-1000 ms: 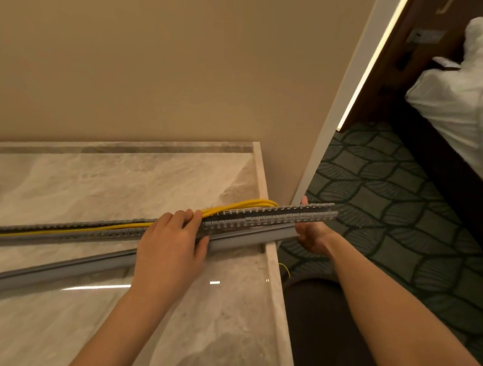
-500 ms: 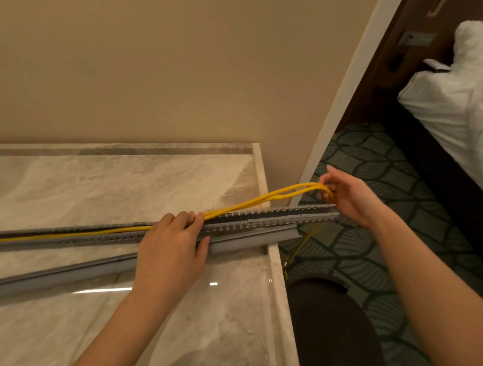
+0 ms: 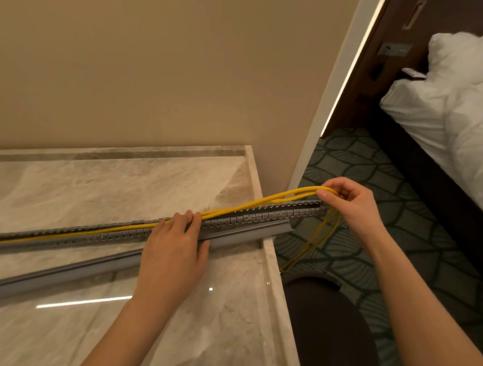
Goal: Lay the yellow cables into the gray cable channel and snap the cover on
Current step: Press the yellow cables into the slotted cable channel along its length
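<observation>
A long gray slotted cable channel (image 3: 250, 215) lies across the marble top, its right end sticking out past the edge. The yellow cables (image 3: 261, 204) run inside it from the left, then rise out of it toward the right. My left hand (image 3: 175, 243) rests on the channel with its fingers pressing the cables down at mid-length. My right hand (image 3: 348, 205) pinches the cables just above the channel's right end; beyond it they hang down toward the floor. The gray cover (image 3: 62, 274) lies loose on the marble in front of the channel.
The marble countertop (image 3: 94, 192) ends at a raised edge on the right. A beige wall (image 3: 157, 66) stands close behind. Patterned carpet (image 3: 399, 247), a dark round stool (image 3: 330, 327) and a bed with white bedding (image 3: 448, 109) lie to the right.
My right hand came up from under the channel's end, took the yellow cables and lifted them out toward the right. My left hand stayed pressing on the channel.
</observation>
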Available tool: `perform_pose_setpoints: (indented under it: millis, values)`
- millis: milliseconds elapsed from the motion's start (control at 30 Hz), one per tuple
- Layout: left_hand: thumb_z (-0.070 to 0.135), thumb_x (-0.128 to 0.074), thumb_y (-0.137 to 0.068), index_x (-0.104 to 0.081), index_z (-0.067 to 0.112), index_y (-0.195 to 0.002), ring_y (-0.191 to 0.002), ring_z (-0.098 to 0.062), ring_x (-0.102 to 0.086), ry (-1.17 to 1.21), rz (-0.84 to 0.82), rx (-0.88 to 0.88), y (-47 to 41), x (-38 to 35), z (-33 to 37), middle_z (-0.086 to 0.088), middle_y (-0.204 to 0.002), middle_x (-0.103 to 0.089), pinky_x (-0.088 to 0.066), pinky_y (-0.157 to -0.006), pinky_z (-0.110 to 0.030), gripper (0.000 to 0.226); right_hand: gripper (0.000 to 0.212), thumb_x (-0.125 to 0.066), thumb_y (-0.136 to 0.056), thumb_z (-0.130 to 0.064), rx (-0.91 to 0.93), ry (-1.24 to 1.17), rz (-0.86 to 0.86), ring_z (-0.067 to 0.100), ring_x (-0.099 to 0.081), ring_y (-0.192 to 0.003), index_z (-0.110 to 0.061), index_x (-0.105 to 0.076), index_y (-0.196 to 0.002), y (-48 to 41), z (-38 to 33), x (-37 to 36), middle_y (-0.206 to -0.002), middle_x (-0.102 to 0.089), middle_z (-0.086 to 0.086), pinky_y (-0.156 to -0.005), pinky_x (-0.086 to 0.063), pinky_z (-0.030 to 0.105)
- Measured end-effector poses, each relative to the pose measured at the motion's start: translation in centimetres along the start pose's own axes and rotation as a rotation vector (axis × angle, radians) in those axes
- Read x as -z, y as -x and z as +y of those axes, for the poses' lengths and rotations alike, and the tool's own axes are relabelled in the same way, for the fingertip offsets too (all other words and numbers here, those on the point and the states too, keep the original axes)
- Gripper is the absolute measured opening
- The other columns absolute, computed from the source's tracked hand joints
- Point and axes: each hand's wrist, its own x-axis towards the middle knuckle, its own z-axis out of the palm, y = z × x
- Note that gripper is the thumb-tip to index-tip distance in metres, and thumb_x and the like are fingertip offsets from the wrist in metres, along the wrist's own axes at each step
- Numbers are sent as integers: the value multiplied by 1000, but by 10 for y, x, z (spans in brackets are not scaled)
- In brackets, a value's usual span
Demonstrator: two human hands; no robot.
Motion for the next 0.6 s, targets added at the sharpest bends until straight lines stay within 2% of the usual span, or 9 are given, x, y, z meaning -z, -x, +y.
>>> perform_pose_setpoints:
  millis: [100,200,267,333,400,467,600]
  values:
    - [29,-61,-83,-55,9,-127,-105,-30,-61,11,-12,24,0,0,-1,-9,-124,-59,-38,-102,-45,48,11,-73,-76,-15,-7,42,40,1,-59,-68,-24,-67,-80,11,4,-3,-75,-66,-6,-62,-49,10]
    - [26,-64,-82,-56,8,-124,-96,-31,-63,19,15,25,2,-2,-1,-11,-121,-58,-34,-104,-49,47,11,-75,-74,-15,-7,37,130,-4,-56,-62,-18,-66,-80,21,8,-9,-73,-64,-2,-58,-46,7]
    - [25,-63,-83,-55,7,-125,-95,-31,-63,20,10,32,3,-2,0,-11,-121,-56,-33,-105,-49,46,14,-77,-72,-17,13,107,203,-4,-54,-64,-22,-65,-77,23,10,-13,-77,-61,-2,-58,-44,7]
    - [26,-60,-85,-54,8,-127,-98,-29,-62,23,-3,35,3,-3,0,-10,-122,-55,-32,-106,-47,46,20,-78,-71,-19,-8,157,254,4,-52,-70,-28,-61,-74,22,12,-15,-86,-59,4,-62,-44,14]
    - [27,-58,-86,-52,10,-128,-100,-28,-61,28,-21,37,2,-2,0,-8,-123,-54,-29,-108,-46,46,22,-79,-70,-19,-58,123,256,14,-52,-74,-28,-60,-75,21,15,-17,-91,-59,13,-65,-44,22]
    - [29,-55,-87,-50,12,-129,-101,-26,-61,34,-42,47,1,-1,-1,-6,-124,-53,-25,-110,-45,46,22,-78,-71,-17,-88,89,238,17,-53,-76,-28,-59,-76,19,16,-17,-94,-59,15,-66,-45,23]
    - [31,-52,-88,-49,14,-129,-104,-25,-59,48,-67,62,-1,1,0,-4,-124,-51,-25,-110,-43,44,20,-76,-72,-16,-183,23,177,13,-52,-77,-27,-60,-78,11,16,-16,-91,-58,5,-67,-42,22]
